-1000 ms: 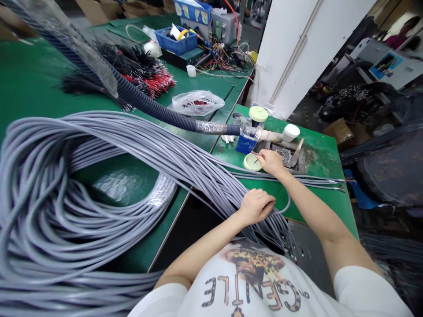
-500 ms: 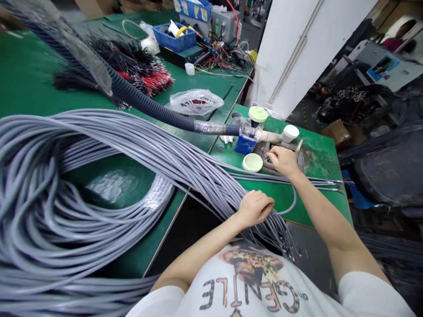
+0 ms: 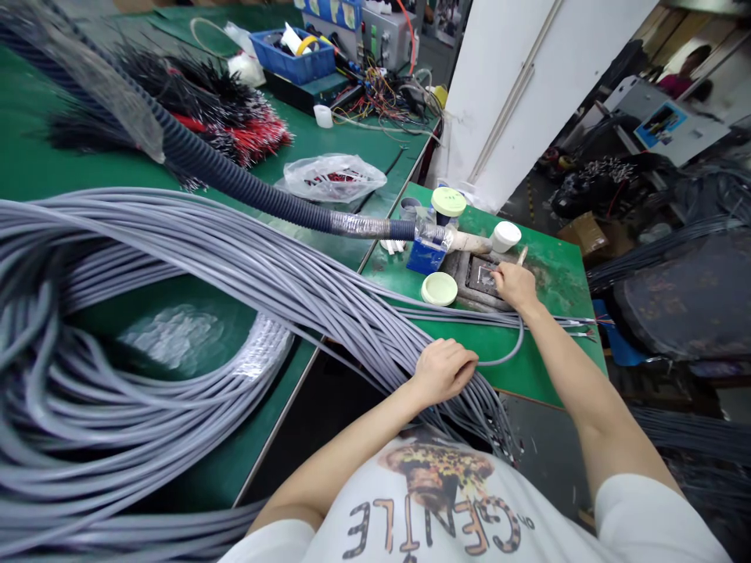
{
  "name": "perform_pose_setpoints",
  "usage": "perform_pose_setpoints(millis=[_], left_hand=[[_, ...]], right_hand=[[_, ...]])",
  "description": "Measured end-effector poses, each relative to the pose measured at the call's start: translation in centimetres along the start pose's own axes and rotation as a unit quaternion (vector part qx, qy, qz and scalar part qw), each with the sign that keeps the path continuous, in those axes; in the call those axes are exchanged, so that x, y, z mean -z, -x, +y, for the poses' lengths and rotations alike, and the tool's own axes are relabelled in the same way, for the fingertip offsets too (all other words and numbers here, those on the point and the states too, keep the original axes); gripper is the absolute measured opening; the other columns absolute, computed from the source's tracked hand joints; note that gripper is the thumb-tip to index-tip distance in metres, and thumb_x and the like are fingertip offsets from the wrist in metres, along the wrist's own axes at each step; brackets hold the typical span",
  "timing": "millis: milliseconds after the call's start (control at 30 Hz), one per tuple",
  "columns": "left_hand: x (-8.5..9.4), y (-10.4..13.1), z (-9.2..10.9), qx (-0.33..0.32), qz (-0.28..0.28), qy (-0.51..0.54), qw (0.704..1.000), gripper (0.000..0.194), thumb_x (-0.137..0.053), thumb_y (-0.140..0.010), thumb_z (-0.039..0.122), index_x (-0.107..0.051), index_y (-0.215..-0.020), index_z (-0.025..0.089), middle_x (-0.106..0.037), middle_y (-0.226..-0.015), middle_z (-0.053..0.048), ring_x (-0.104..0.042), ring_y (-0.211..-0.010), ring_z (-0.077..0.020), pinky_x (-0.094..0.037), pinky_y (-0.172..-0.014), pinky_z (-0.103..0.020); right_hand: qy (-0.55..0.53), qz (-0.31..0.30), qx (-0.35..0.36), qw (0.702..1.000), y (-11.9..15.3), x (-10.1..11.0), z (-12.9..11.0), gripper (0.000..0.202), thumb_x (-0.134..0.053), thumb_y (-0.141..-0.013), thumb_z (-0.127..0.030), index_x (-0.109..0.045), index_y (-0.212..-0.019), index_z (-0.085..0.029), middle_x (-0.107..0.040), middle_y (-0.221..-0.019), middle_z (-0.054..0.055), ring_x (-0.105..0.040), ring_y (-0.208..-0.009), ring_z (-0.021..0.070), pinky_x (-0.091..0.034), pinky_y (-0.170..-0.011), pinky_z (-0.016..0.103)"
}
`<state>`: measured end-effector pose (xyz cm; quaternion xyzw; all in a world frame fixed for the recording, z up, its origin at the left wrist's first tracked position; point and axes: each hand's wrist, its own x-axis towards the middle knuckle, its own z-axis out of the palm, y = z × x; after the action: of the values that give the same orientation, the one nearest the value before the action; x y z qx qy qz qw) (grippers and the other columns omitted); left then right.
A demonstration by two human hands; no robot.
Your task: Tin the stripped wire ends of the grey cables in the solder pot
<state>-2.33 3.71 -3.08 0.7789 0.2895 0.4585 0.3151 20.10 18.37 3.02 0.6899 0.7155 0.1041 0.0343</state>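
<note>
My right hand (image 3: 516, 286) pinches the end of a grey cable (image 3: 505, 358), its thin wires held over a dark solder pot (image 3: 478, 274). That cable loops down from under the hand toward the bundle. Curled fingers of my left hand (image 3: 444, 371) rest on the thick bundle of grey cables (image 3: 357, 313), near their stripped ends; what the fingers grip is hidden. Several more grey cables lie across the green board between my hands. Left of the pot sit a pale green lid (image 3: 439, 289) and a blue box (image 3: 425, 256).
A ribbed hose (image 3: 252, 188) crosses above the bench and ends by the pot. White tub (image 3: 505, 236) and green-lidded jar (image 3: 449, 202) stand behind. On the left bench lie a plastic bag (image 3: 334, 178), black and red wires (image 3: 235, 133) and a blue bin (image 3: 293, 59). A person sits far right.
My right hand has moved slightly toward the right of the pot and turned, with the wire end now lower, over the pot. My left hand stays on the bundle. The view has shifted slightly.
</note>
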Motion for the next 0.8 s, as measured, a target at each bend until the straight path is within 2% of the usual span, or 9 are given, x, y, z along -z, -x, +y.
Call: perform_pose_setpoints(millis=[267, 567, 700, 800], left_hand=[[0.0, -0.1, 0.0, -0.046, 0.014, -0.107, 0.993, 0.016, -0.048, -0.091, 0.024, -0.064, -0.09, 0.019, -0.065, -0.071, -0.003, -0.055, -0.067, -0.0144, -0.033, -0.06, -0.03], [-0.2, 0.0, -0.1, -0.051, 0.013, -0.121, 0.991, 0.015, -0.049, -0.09, 0.023, -0.064, -0.09, 0.019, -0.064, -0.071, -0.002, -0.054, -0.067, -0.0141, -0.034, -0.062, -0.03], [-0.2, 0.0, -0.1, -0.052, 0.016, -0.122, 0.991, 0.014, -0.049, -0.09, 0.023, -0.063, -0.09, 0.019, -0.064, -0.071, -0.002, -0.053, -0.067, -0.0142, -0.034, -0.062, -0.03], [-0.2, -0.1, 0.0, -0.056, 0.019, -0.125, 0.99, 0.014, -0.049, -0.09, 0.023, -0.063, -0.09, 0.019, -0.063, -0.071, -0.002, -0.054, -0.067, -0.0142, -0.033, -0.061, -0.03]], right_hand=[[0.02, -0.009, -0.003, 1.0, -0.3, -1.2, 0.4, 0.028, -0.044, -0.092, -0.034, -0.064, -0.091, -0.015, -0.07, -0.097, 0.012, -0.063, -0.089, 0.0245, -0.034, -0.065, 0.029], [0.02, -0.004, 0.002, 1.0, -0.4, -1.5, 0.3, 0.027, -0.045, -0.09, -0.033, -0.065, -0.091, -0.015, -0.071, -0.095, 0.012, -0.063, -0.087, 0.0251, -0.035, -0.064, 0.029], [0.011, 0.006, 0.004, 1.0, -0.1, -0.4, 0.3, 0.027, -0.045, -0.089, -0.033, -0.066, -0.088, -0.016, -0.071, -0.092, 0.011, -0.063, -0.083, 0.0236, -0.034, -0.062, 0.028], [-0.033, 0.03, 0.016, 0.999, 0.4, 1.7, 0.0, 0.028, -0.046, -0.089, -0.036, -0.067, -0.086, -0.017, -0.072, -0.088, 0.009, -0.062, -0.079, 0.021, -0.034, -0.061, 0.027]])
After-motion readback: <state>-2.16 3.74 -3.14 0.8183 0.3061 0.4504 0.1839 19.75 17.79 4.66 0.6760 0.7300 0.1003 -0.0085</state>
